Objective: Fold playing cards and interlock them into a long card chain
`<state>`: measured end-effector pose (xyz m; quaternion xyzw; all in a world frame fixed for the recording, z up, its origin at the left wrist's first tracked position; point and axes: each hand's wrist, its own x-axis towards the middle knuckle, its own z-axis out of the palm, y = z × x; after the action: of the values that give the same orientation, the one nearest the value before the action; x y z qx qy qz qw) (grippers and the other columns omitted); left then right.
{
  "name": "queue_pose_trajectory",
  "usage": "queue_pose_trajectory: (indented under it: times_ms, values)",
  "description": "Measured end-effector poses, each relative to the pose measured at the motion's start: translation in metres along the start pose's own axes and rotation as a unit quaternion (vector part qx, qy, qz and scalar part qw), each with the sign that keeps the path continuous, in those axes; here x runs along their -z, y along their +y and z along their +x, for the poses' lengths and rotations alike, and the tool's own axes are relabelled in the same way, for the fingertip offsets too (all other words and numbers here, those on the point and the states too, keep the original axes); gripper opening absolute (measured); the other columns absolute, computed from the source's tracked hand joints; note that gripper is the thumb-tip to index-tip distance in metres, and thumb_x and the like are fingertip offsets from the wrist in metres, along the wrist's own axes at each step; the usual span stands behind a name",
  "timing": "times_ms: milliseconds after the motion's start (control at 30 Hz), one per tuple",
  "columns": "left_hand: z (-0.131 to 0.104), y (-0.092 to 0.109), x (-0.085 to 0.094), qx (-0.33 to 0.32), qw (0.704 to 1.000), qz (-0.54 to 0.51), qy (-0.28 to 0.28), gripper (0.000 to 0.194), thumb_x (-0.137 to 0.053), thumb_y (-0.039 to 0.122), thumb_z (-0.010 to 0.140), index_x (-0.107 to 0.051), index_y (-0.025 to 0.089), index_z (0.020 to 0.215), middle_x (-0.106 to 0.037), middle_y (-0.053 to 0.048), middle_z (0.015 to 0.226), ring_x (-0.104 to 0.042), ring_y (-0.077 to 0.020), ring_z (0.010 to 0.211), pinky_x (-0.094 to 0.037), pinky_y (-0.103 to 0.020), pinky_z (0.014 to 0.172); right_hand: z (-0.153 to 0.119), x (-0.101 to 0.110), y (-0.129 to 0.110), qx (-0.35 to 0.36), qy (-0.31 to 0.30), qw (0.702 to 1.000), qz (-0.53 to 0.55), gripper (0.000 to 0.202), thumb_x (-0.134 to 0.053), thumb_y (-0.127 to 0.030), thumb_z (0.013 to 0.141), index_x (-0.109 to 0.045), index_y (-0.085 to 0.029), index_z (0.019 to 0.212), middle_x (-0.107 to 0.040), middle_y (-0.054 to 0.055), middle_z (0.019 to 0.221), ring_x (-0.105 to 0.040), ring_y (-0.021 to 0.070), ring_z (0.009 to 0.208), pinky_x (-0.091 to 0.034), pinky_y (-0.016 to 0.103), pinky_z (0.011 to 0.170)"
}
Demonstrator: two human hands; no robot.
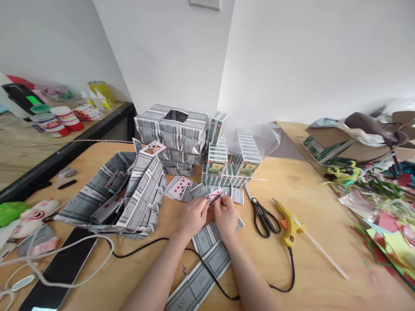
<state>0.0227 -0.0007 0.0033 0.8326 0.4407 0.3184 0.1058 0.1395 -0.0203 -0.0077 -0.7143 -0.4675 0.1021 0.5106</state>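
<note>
Between my two hands a playing card [214,196] with red pips is held up at a tilt. My left hand [193,212] pinches its left side, and my right hand [226,212] pinches the right. Just behind the hands lie loose cards [179,187], one showing red diamonds and others their grey backs. Below my wrists runs a strip of joined grey-backed cards [198,278], partly covered by my right forearm. A basket made of folded cards [142,190] stands left of my hands, with card pieces inside it.
Black-handled scissors [264,218] and a yellow glue gun [290,224] lie at right, its black cord [207,268] crossing under my arms. Behind stand stacked card boxes [175,134] and packed decks [227,166]. A phone [58,272] and white cable lie left; paper scraps [389,242] far right.
</note>
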Motion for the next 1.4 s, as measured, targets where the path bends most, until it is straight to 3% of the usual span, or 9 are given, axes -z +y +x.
queue_pose_trajectory:
  times_ms: [133, 300, 367, 533, 933, 1400]
  values:
    - [-0.001, -0.003, -0.003, 0.007, 0.999, 0.027, 0.021, 0.02, -0.032, 0.018, 0.085, -0.043, 0.018, 0.068, -0.054, -0.003, 0.065, -0.051, -0.0142, 0.063, -0.037, -0.025, 0.056, 0.005, 0.001, 0.004, -0.008, -0.039, 0.996, 0.076, 0.02, -0.05, -0.032, 0.074, -0.059, -0.016, 0.082, -0.065, 0.005, 0.071, -0.06, 0.0168, 0.063, -0.046, 0.026, 0.057]
    - [-0.001, -0.003, -0.004, -0.004, 0.999, 0.021, 0.025, 0.019, -0.034, 0.016, 0.084, -0.043, 0.019, 0.068, -0.054, -0.002, 0.065, -0.051, -0.0136, 0.063, -0.037, -0.024, 0.055, 0.01, 0.0, 0.008, -0.009, -0.092, 0.967, 0.238, 0.036, -0.047, -0.025, 0.076, -0.052, -0.017, 0.11, -0.061, 0.01, 0.106, -0.059, 0.0192, 0.093, -0.049, 0.032, 0.076]
    - [0.0, -0.002, -0.003, -0.003, 1.0, 0.018, 0.025, 0.019, -0.034, 0.016, 0.084, -0.042, 0.019, 0.067, -0.053, -0.002, 0.065, -0.051, -0.0133, 0.062, -0.037, -0.024, 0.055, 0.012, -0.002, 0.011, -0.014, -0.113, 0.958, 0.264, 0.038, -0.048, -0.025, 0.075, -0.051, -0.017, 0.112, -0.061, 0.01, 0.107, -0.06, 0.0196, 0.092, -0.049, 0.033, 0.076]
    - [0.0, -0.002, -0.001, 0.005, 0.999, 0.018, 0.035, 0.02, -0.035, 0.016, 0.084, -0.043, 0.018, 0.067, -0.053, -0.002, 0.064, -0.051, -0.013, 0.061, -0.035, -0.024, 0.053, 0.011, -0.004, 0.019, -0.025, -0.114, 0.966, 0.23, 0.03, -0.05, -0.026, 0.075, -0.058, -0.015, 0.101, -0.066, 0.01, 0.093, -0.063, 0.0198, 0.08, -0.05, 0.032, 0.069]
    - [-0.004, 0.007, -0.005, 0.01, 0.999, 0.027, 0.027, 0.018, -0.035, 0.017, 0.085, -0.041, 0.018, 0.067, -0.054, -0.002, 0.065, -0.051, -0.0136, 0.062, -0.036, -0.024, 0.056, 0.009, 0.004, 0.006, -0.024, -0.087, 0.987, 0.135, 0.03, -0.045, -0.034, 0.079, -0.061, -0.014, 0.095, -0.067, 0.008, 0.083, -0.06, 0.0176, 0.071, -0.046, 0.027, 0.062]
    - [-0.004, 0.01, -0.002, -0.026, 0.997, 0.067, 0.031, 0.019, -0.037, 0.014, 0.083, -0.045, 0.018, 0.066, -0.053, -0.001, 0.06, -0.052, -0.0136, 0.059, -0.035, -0.025, 0.054, 0.006, 0.006, 0.003, -0.024, -0.009, 0.999, 0.043, 0.029, -0.045, -0.037, 0.079, -0.062, -0.015, 0.075, -0.063, 0.002, 0.062, -0.053, 0.0129, 0.053, -0.038, 0.023, 0.052]
